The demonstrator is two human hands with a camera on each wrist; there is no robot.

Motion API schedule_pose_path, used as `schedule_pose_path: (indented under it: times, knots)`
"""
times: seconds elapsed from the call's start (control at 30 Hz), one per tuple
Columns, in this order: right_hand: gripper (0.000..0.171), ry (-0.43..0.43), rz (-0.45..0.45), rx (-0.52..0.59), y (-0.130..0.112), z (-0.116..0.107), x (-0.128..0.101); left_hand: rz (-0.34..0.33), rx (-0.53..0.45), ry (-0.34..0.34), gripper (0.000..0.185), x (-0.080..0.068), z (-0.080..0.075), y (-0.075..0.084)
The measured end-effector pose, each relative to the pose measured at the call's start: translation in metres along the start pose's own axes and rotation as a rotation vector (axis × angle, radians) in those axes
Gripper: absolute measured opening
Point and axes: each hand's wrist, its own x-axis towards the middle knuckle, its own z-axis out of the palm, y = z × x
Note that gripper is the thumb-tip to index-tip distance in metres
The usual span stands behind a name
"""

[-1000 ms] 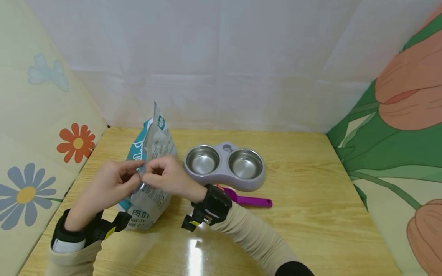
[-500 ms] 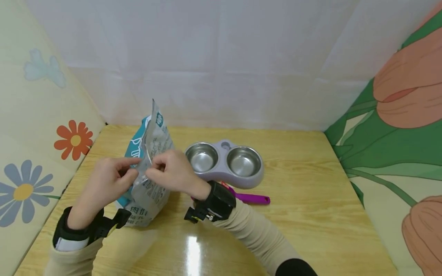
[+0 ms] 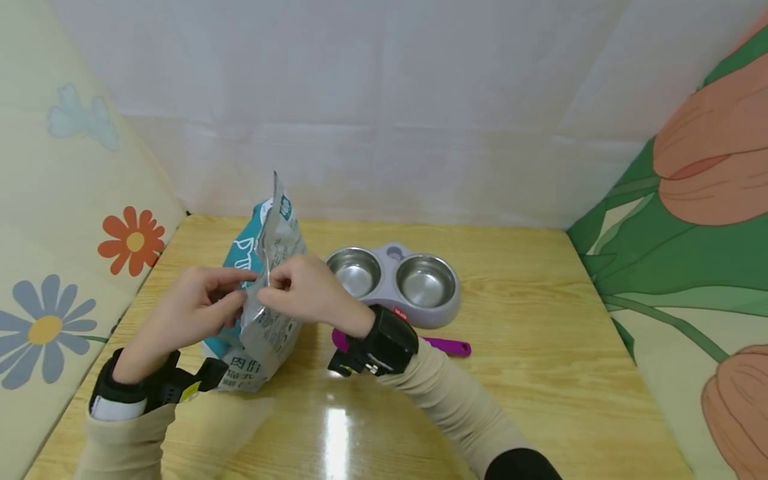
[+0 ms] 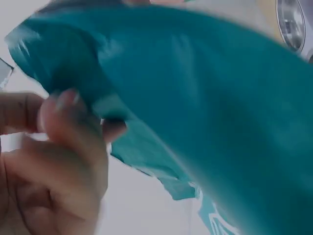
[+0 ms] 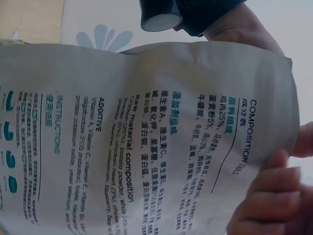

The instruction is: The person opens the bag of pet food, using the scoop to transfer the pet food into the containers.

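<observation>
While both hands stay pinched on the pouch's near edge, the pouch [image 3: 264, 280] has come up a touch and shifted right versus a second ago; its top corner now stands higher against the back wall [image 3: 384, 100].

Left hand [image 3: 195, 303]: grip pinching the teal front panel, thumb and fingertips [image 4: 66, 105] curled on the edge. Right hand [image 3: 303, 293]: grip pinching the grey printed back panel, fingers [image 5: 271, 188] folded over its rim. The two pinch points sit just beside each other, hands nearly touching. I read that as the two panels being pulled apart at the seal; I can't tell whether the seam has parted yet.

The pouch stands upright on the surface [image 3: 510, 373], left of centre, bottom resting near the left wrist camera.

Edges and room:
- The double bowl [image 3: 393, 283] is just right of the right hand, very close; the right knuckles partly overlap its left dish in the head view.
- The purple scoop [image 3: 444, 347] lies in front of the bowl, its head hidden behind the right wrist.
- The left panel with flowers [image 3: 72, 267] is near the left forearm, so there is little room that way.
- Open surface lies right of the bowl and toward me.
</observation>
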Motion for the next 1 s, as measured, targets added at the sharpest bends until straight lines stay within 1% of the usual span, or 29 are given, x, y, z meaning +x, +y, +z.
schedule_pose_path:
  times: [0.13, 0.2, 0.27, 0.37, 0.43, 0.53, 0.6, 0.67, 0.73, 0.83, 0.9, 1.0]
  knots:
    - [0.036, -0.040, 0.071, -0.119, -0.002, -0.003, 0.004, 0.069, -0.098, -0.063, 0.026, 0.002, -0.002, -0.005]
    - [0.037, -0.081, 0.097, -0.165, -0.002, -0.006, 0.006, 0.084, -0.104, -0.086, 0.028, 0.005, -0.003, -0.006]
    - [0.037, -0.134, 0.127, -0.186, -0.002, -0.009, 0.009, 0.045, -0.050, -0.105, 0.031, 0.008, -0.003, -0.004]
    - [0.037, -0.231, 0.178, -0.144, -0.003, -0.014, 0.013, -0.042, 0.076, -0.152, 0.041, 0.013, -0.002, 0.003]
    - [0.036, -0.277, 0.200, -0.126, -0.003, -0.017, 0.015, -0.094, 0.151, -0.188, 0.048, 0.017, -0.002, 0.008]
    - [0.035, -0.306, 0.226, -0.091, -0.002, -0.018, 0.017, -0.117, 0.211, -0.202, 0.048, 0.021, -0.001, 0.014]
    - [0.035, -0.292, 0.230, -0.088, -0.002, -0.018, 0.017, -0.111, 0.244, -0.185, 0.042, 0.023, 0.000, 0.016]
    - [0.035, -0.266, 0.239, -0.074, -0.001, -0.017, 0.017, -0.092, 0.269, -0.160, 0.029, 0.025, 0.003, 0.017]
    - [0.035, -0.239, 0.226, -0.090, -0.001, -0.015, 0.016, -0.069, 0.281, -0.129, 0.014, 0.025, 0.006, 0.016]
    - [0.036, -0.204, 0.205, -0.116, 0.001, -0.014, 0.015, -0.048, 0.297, -0.076, 0.003, 0.025, 0.009, 0.014]
    - [0.036, -0.181, 0.191, -0.130, 0.002, -0.013, 0.015, -0.047, 0.305, -0.041, 0.004, 0.024, 0.011, 0.013]
    - [0.039, -0.148, 0.169, -0.141, 0.003, -0.012, 0.014, -0.055, 0.319, 0.008, 0.011, 0.023, 0.013, 0.012]
